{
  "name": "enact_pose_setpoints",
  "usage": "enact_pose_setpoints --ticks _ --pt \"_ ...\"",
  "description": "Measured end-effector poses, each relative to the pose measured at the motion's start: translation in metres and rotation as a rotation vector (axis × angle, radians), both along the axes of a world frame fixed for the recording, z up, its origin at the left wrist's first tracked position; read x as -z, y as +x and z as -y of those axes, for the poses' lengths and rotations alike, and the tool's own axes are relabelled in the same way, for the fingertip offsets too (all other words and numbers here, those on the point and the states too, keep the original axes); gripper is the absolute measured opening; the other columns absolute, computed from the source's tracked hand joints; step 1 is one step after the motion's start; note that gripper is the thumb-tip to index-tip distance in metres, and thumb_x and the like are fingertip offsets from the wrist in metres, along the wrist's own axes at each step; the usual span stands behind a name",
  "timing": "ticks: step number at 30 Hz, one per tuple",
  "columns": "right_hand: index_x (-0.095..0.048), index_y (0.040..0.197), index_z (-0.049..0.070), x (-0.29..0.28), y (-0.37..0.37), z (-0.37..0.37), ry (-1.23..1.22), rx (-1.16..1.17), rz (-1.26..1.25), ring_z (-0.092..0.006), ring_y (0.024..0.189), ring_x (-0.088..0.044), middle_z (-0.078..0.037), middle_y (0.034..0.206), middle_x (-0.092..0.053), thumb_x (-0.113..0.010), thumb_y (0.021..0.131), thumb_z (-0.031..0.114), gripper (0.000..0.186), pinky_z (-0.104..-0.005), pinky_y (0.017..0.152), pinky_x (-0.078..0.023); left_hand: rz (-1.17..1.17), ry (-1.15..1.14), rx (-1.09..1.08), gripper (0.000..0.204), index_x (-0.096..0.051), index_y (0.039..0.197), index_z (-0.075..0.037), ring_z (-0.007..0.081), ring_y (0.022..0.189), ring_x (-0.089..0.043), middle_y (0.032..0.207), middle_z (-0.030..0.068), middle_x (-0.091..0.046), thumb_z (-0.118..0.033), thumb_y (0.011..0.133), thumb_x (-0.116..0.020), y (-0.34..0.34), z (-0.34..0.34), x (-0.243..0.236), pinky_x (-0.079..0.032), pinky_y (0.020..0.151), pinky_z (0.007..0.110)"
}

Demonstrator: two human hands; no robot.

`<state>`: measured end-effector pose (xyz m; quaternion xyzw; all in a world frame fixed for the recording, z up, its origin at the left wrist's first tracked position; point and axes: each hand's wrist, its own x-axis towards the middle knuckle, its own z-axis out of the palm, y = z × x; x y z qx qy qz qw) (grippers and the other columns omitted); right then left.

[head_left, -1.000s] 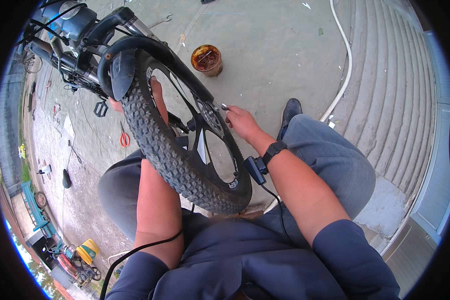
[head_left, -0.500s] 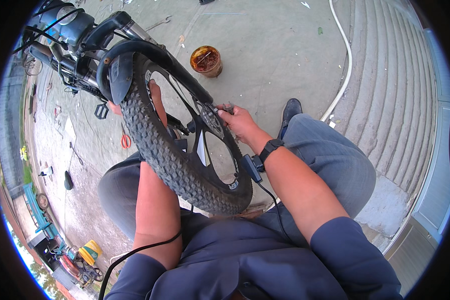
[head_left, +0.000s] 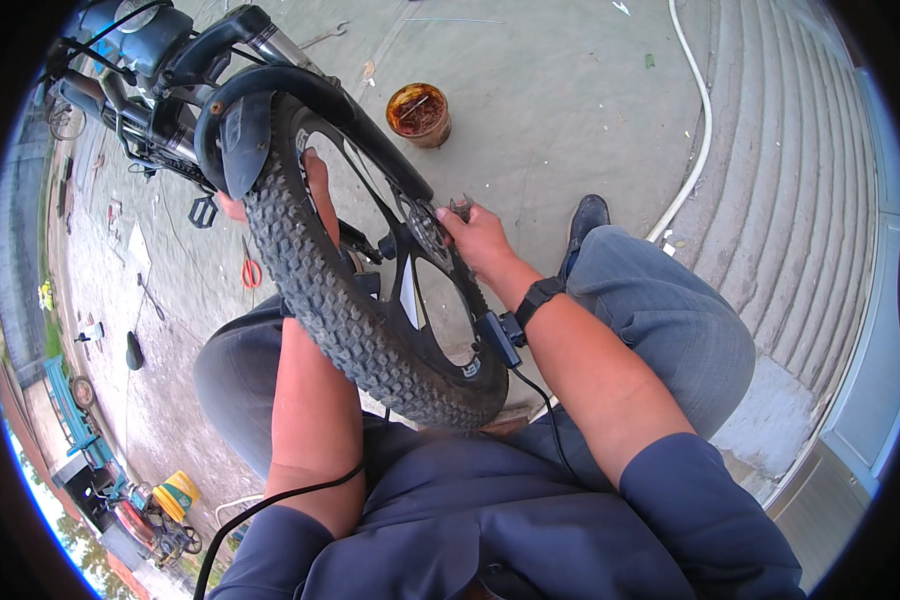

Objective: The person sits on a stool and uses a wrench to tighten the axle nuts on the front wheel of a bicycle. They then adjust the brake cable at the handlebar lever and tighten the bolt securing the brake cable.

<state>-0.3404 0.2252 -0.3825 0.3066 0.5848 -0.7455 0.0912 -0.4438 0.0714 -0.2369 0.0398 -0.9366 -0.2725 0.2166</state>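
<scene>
Orange-handled scissors (head_left: 251, 274) lie on the ground to our left. Our left hand (head_left: 317, 185) reaches behind the tyre (head_left: 320, 310), fingers curved; the rubber hides whether it grips. Between our legs (head_left: 660, 310) the wheel (head_left: 406, 268) leans, seemingly set into the fork (head_left: 370, 135) already. Beside its brake disc (head_left: 427, 230), our right hand (head_left: 482, 245) closes on a small grey metal piece (head_left: 461, 207). Work at the hub looks unfinished; we cannot tell what is fastened.

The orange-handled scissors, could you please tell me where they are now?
In the head view, the scissors lie on the floor left of the knobby front tyre, lower than the black pedal.
</scene>
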Motion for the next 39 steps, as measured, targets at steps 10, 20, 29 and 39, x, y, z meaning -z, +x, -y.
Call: enact_pose_setpoints --ticks 10,20,29,39 --pt "-0.070 0.103 0.000 -0.005 -0.001 -0.005 -0.190 0.039 -0.073 -0.0112 0.070 -0.059 -0.003 0.081 -0.068 -0.072 0.098 0.019 0.020 -0.0288 0.069 -0.050 -0.030 -0.076 -0.005 0.102 -0.019 0.151 0.008 0.0400 0.133 -0.049 0.145 0.0294 -0.044 -0.030 0.082 -0.084 0.000 0.000 -0.002 -0.034 0.115 0.052" --pt "-0.070 0.112 0.004 -0.007 -0.005 -0.001 -0.016 -0.009 0.052 -0.0079 0.068 -0.056 0.000 0.082 -0.065 -0.071 0.100 0.027 0.026 -0.0270 0.059 -0.041 -0.061 -0.034 -0.025 0.092 -0.028 0.147 0.006 0.0394 0.131 -0.052 0.141 0.0278 -0.049 -0.029 0.083 -0.083 0.003 -0.007 -0.009 -0.037 0.113 0.051" --pt "-0.069 0.111 0.004 -0.012 -0.003 -0.006 -0.169 0.017 -0.005 -0.0073 0.069 -0.056 0.000 0.078 -0.065 -0.071 0.100 0.024 0.024 -0.0261 0.060 -0.041 -0.053 -0.183 -0.084 0.069 -0.049 0.139 0.000 0.0406 0.129 -0.055 0.136 0.0251 -0.057 -0.035 0.088 -0.079 0.003 -0.006 -0.005 -0.040 0.112 0.053" --pt "-0.066 0.100 0.002 -0.006 -0.008 -0.001 -0.036 0.017 0.019 -0.0099 0.064 -0.056 -0.001 0.079 -0.064 -0.075 0.097 0.031 0.030 -0.0279 0.061 -0.044 0.010 -0.139 0.028 0.109 -0.018 0.155 0.012 0.0456 0.140 -0.041 0.154 0.0334 -0.031 -0.034 0.082 -0.084 -0.001 0.000 -0.005 -0.030 0.119 0.054"
